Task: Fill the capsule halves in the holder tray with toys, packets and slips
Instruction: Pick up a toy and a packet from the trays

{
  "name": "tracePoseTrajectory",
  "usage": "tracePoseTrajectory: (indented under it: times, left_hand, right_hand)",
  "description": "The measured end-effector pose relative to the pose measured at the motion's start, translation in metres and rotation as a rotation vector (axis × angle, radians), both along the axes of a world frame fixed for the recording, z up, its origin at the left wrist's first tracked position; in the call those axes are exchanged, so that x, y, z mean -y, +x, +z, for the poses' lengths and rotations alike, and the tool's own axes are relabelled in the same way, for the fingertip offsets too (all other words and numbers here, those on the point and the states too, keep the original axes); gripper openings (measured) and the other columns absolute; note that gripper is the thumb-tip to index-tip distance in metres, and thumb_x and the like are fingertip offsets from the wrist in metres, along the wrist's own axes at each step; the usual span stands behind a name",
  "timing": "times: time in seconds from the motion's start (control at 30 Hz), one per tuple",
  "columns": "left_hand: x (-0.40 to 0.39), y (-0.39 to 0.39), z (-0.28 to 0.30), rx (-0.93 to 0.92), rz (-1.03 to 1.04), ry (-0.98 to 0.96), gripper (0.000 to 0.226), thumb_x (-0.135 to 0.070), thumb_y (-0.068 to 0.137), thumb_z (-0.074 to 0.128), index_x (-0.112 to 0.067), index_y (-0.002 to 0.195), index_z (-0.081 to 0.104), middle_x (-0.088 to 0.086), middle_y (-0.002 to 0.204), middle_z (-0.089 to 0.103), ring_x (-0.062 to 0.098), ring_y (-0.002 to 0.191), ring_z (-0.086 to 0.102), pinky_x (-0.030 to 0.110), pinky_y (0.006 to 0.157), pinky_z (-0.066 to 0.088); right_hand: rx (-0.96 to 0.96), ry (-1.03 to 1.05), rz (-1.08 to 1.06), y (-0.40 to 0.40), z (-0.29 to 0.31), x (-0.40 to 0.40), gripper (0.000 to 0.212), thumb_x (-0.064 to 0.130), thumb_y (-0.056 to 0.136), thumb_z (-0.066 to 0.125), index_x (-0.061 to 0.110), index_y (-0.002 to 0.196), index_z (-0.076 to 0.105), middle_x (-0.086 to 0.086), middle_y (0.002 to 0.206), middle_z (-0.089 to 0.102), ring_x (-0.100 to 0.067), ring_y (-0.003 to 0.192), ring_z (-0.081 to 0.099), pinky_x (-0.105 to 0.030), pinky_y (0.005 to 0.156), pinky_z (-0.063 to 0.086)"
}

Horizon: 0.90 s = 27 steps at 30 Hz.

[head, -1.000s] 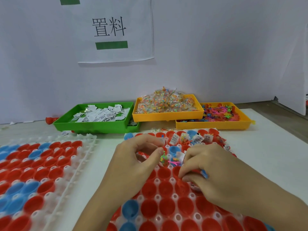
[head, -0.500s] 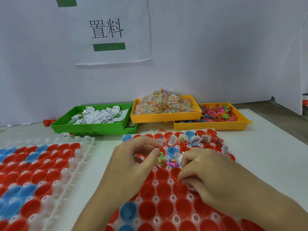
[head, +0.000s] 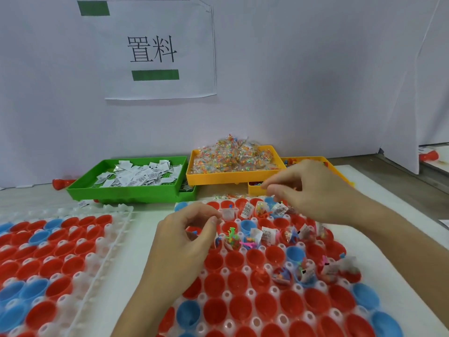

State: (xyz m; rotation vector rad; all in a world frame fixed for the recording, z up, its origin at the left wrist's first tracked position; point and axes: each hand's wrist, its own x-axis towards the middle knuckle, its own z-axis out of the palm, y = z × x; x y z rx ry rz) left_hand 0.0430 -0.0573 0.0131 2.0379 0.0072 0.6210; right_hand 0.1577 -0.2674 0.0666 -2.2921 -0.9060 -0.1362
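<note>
The white holder tray in front of me carries red and blue capsule halves. Its far rows hold paper slips, clear packets and small coloured toys; the near rows are empty cups. My left hand hovers over the tray's left part with fingers curled, thumb and forefinger close together. Whether it holds anything is hidden. My right hand is raised over the tray's far edge, in front of the yellow toy tray, fingers loosely bent and holding nothing.
A green tray of paper slips and a yellow tray heaped with packets stand at the back by the white wall. A second holder tray with empty capsule halves lies at the left. A red capsule half lies behind the green tray.
My right hand has lifted off the holder tray and moved away from me toward the yellow toy tray. My left hand has stayed in place.
</note>
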Motion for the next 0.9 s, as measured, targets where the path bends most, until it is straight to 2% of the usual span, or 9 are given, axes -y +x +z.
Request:
tracePoseTrajectory:
  times: [0.03,0.07,0.13,0.17,0.27,0.47,0.57,0.73,0.9]
  left_hand:
    - [0.000,0.000,-0.001,-0.004,0.008,-0.002,0.022,-0.010,0.091,0.064,-0.028,0.082,0.073,-0.011,0.079,0.074,0.010,0.081,0.069,0.024,0.071,0.052]
    - [-0.001,0.000,-0.001,-0.008,0.014,-0.005,0.023,-0.009,0.091,0.064,-0.028,0.082,0.073,-0.011,0.079,0.074,0.009,0.081,0.069,0.022,0.071,0.051]
    - [-0.001,0.000,-0.001,-0.007,0.022,-0.018,0.022,-0.010,0.090,0.065,-0.028,0.083,0.073,-0.012,0.079,0.073,0.008,0.081,0.069,0.019,0.071,0.051]
    - [-0.001,0.000,-0.001,-0.003,0.024,-0.026,0.021,-0.010,0.090,0.065,-0.028,0.083,0.073,-0.013,0.079,0.073,0.008,0.081,0.069,0.018,0.071,0.051]
    - [0.000,-0.001,0.001,0.015,0.025,-0.017,0.022,-0.009,0.091,0.065,-0.028,0.082,0.073,-0.015,0.076,0.072,0.007,0.077,0.067,0.017,0.068,0.051]
    - [0.002,-0.002,0.004,0.038,0.018,-0.020,0.031,-0.007,0.091,0.064,-0.034,0.076,0.069,-0.019,0.073,0.070,0.003,0.070,0.064,0.010,0.061,0.044]
    - [0.001,-0.003,0.005,0.042,0.020,-0.030,0.032,-0.006,0.090,0.064,-0.034,0.077,0.069,-0.019,0.073,0.070,0.004,0.072,0.066,0.010,0.060,0.045]
    - [0.002,-0.002,0.007,0.042,0.030,-0.024,0.032,-0.006,0.090,0.064,-0.034,0.076,0.068,-0.018,0.072,0.070,0.004,0.072,0.066,0.012,0.059,0.046]
    - [0.003,-0.003,0.007,0.046,0.030,-0.016,0.034,-0.005,0.089,0.064,-0.036,0.075,0.068,-0.019,0.072,0.070,0.004,0.072,0.066,0.012,0.059,0.046]
  right_hand:
    - [0.004,-0.022,-0.033,0.016,0.005,-0.005,0.017,0.023,0.096,0.065,0.025,0.107,0.077,0.026,0.085,0.068,0.012,0.076,0.062,-0.007,0.068,0.048]
    - [0.004,-0.048,-0.069,0.033,0.009,-0.010,0.019,0.023,0.097,0.063,0.023,0.112,0.076,0.021,0.094,0.070,0.007,0.083,0.063,-0.013,0.077,0.050]
    - [-0.010,-0.105,-0.153,0.068,0.013,-0.021,0.023,0.020,0.099,0.060,0.017,0.118,0.073,0.005,0.116,0.071,-0.008,0.104,0.064,-0.029,0.094,0.050]
    - [-0.020,-0.145,-0.191,0.084,0.014,-0.027,0.023,0.017,0.099,0.060,0.015,0.119,0.072,-0.001,0.123,0.070,-0.015,0.111,0.063,-0.033,0.098,0.049]
    - [-0.025,-0.311,-0.261,0.120,0.010,-0.041,0.025,0.010,0.096,0.062,0.009,0.120,0.071,-0.008,0.127,0.068,-0.023,0.117,0.062,-0.035,0.100,0.049]
    - [0.004,-0.588,-0.366,0.156,-0.009,-0.054,0.025,0.009,0.093,0.063,0.000,0.114,0.072,-0.018,0.122,0.069,-0.032,0.111,0.065,-0.043,0.096,0.055]
    - [0.009,-0.536,-0.386,0.163,-0.016,-0.054,0.025,0.003,0.088,0.068,0.003,0.113,0.073,-0.013,0.119,0.070,-0.029,0.108,0.064,-0.038,0.091,0.056]
    - [0.020,-0.307,-0.414,0.161,-0.022,-0.041,0.014,0.022,0.082,0.082,0.015,0.092,0.076,-0.004,0.103,0.073,-0.021,0.094,0.064,-0.036,0.083,0.053]
    - [0.014,-0.075,-0.394,0.157,-0.024,-0.035,0.010,0.022,0.087,0.077,0.015,0.093,0.081,-0.004,0.104,0.076,-0.016,0.093,0.063,-0.028,0.080,0.045]
